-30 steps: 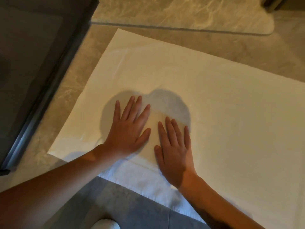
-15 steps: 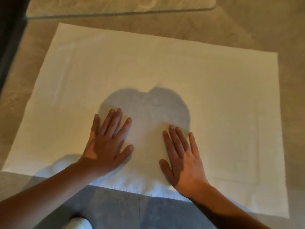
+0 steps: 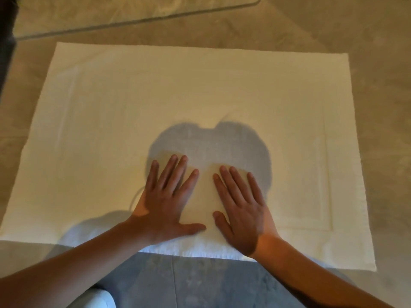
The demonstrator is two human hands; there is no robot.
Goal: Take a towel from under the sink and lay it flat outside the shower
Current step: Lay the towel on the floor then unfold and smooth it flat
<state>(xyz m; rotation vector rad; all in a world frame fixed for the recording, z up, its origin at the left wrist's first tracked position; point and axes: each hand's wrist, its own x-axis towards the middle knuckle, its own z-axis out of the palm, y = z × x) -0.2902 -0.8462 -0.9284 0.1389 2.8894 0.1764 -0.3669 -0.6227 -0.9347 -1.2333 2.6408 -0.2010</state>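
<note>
Towel (image 3: 200, 103) lies spread on tiled floor (image 3: 333, 27), both palms flat near its front edge

Towel (image 3: 200, 96), spread flat on the floor (image 3: 378, 107): open cloth lay left, right and beyond the left hand (image 3: 165, 205) and right hand (image 3: 242, 214), which pressed flat side by side near its near edge with a narrow strip between them. Bare floor ran along the towel's right and far sides, bounded beyond by a pale ledge (image 3: 111, 10) and at far left by a dark upright edge (image 3: 5, 41), possibly a door frame. A white rounded object (image 3: 97, 298) sat below the left forearm.
</note>
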